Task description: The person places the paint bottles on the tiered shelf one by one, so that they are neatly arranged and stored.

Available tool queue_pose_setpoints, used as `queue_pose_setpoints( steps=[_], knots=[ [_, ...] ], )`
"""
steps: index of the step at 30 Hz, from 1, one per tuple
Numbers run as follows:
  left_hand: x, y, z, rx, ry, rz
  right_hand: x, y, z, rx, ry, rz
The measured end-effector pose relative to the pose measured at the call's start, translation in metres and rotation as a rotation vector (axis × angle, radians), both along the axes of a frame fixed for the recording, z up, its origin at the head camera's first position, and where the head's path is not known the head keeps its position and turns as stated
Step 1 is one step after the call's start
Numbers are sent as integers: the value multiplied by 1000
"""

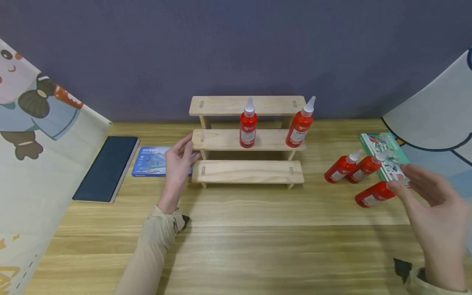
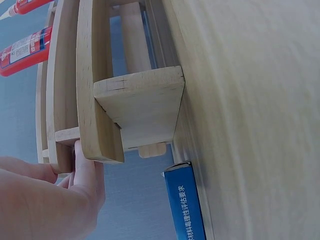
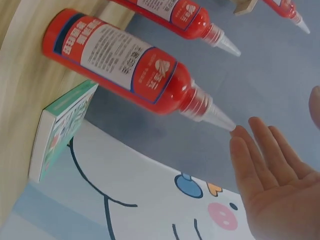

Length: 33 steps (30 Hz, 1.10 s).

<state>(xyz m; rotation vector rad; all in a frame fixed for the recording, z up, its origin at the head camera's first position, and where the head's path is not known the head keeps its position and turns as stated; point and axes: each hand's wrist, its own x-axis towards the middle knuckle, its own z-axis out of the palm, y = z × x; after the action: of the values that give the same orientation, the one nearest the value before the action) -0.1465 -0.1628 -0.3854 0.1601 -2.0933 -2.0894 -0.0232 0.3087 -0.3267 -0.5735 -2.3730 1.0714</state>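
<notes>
Our left hand (image 1: 178, 164) pinches the stepped wooden rack (image 1: 221, 140) mid-height, presumably to steady it; our right hand (image 1: 439, 217), fingers wide, hangs beside the nearest red squeeze bottle (image 1: 374, 195) on the table (image 1: 258, 246).

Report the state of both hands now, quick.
Left hand: closed, gripping the left end of the pale wooden three-step rack.
Right hand: open, holding nothing, near a red, cylindrical, nozzle-topped bottle.
</notes>
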Motion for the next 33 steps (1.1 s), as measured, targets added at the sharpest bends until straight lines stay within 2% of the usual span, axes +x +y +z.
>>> queue_pose_setpoints(
  steps=[3,8,12,17,24,29,33],
  knots=[
    [0,0,0,9,-2,-3,0,2,1,-20,-4,-45],
    [1,0,1,23,7,-11,2,6,1,-47,10,-72],
    [1,0,1,15,11,-8,2,13,-6,-68,-81,-102],
    [1,0,1,22,7,-7,-1,26,-23,-70,-191,-122],
    [1,0,1,25,3,-11,-2,35,-41,-60,-226,-69],
    [1,1,1,26,6,-10,-1,40,-52,-29,-270,23],
    [1,0,1,25,10,-8,0,45,-60,4,-254,97]
  ],
)
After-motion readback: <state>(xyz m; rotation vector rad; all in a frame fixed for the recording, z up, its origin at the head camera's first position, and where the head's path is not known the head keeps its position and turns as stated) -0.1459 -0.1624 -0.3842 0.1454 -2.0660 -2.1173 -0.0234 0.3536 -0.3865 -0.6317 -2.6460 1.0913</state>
